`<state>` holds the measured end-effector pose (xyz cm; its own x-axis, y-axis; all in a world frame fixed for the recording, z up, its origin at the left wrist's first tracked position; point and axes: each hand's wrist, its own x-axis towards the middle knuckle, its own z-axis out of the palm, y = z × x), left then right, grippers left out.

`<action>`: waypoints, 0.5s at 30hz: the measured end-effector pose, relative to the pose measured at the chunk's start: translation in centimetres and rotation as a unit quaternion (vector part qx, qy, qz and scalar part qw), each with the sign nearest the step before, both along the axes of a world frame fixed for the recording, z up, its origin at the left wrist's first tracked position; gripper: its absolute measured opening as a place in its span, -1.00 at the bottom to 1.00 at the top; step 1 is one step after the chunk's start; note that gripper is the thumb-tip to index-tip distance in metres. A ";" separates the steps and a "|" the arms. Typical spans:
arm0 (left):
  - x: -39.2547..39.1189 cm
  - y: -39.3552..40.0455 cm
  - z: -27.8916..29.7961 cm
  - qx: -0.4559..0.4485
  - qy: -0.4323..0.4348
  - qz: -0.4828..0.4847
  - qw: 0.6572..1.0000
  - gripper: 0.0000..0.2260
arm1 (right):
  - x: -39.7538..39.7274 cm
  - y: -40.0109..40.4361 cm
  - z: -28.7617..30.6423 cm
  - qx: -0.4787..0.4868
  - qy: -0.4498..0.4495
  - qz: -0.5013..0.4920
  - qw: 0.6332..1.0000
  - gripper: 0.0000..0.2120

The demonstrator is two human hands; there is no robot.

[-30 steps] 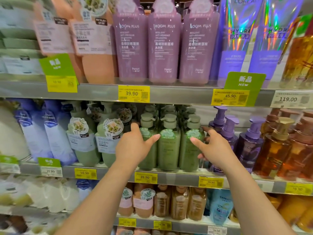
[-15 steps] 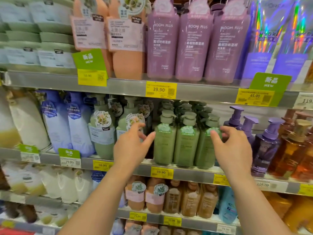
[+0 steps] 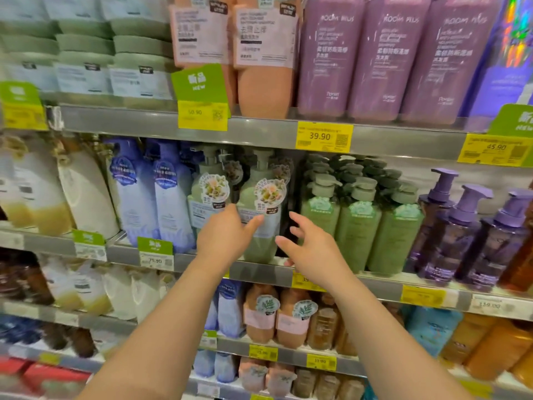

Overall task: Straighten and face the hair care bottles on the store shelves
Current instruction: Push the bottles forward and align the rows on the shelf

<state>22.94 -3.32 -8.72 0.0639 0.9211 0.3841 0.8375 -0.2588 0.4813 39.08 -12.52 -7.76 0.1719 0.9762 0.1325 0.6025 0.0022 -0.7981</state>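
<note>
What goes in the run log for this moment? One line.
left hand: open, touching pale green pump bottle | right hand: open, beside it | middle shelf

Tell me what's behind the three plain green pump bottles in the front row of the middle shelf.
Behind the green pump bottles, more matching grey-green pump caps recede in rows, so further bottles stand there. Their bodies and labels are covered by the front row; how deep the rows go is unclear.

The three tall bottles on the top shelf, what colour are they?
The tall bottles are pale purple; the head view shows it.
</note>
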 end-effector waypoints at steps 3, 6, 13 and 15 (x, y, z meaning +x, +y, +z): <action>0.2 0.3 -0.3 0.004 0.015 0.009 1.000 -0.48 | -1.4 1.4 -0.3 -0.014 0.021 0.015 1.000 -0.26; 0.3 0.6 -0.6 0.016 0.036 0.007 0.999 -0.48 | -1.6 2.2 -0.4 -0.012 0.059 -0.002 0.998 -0.23; -0.6 1.0 -1.0 0.032 0.063 -0.007 0.997 -0.51 | -1.3 2.3 -1.8 0.018 0.128 -0.003 0.992 -0.29; -1.6 1.1 -0.7 0.055 0.047 0.006 0.997 -0.52 | -1.2 2.5 -2.2 0.028 0.144 -0.018 0.989 -0.31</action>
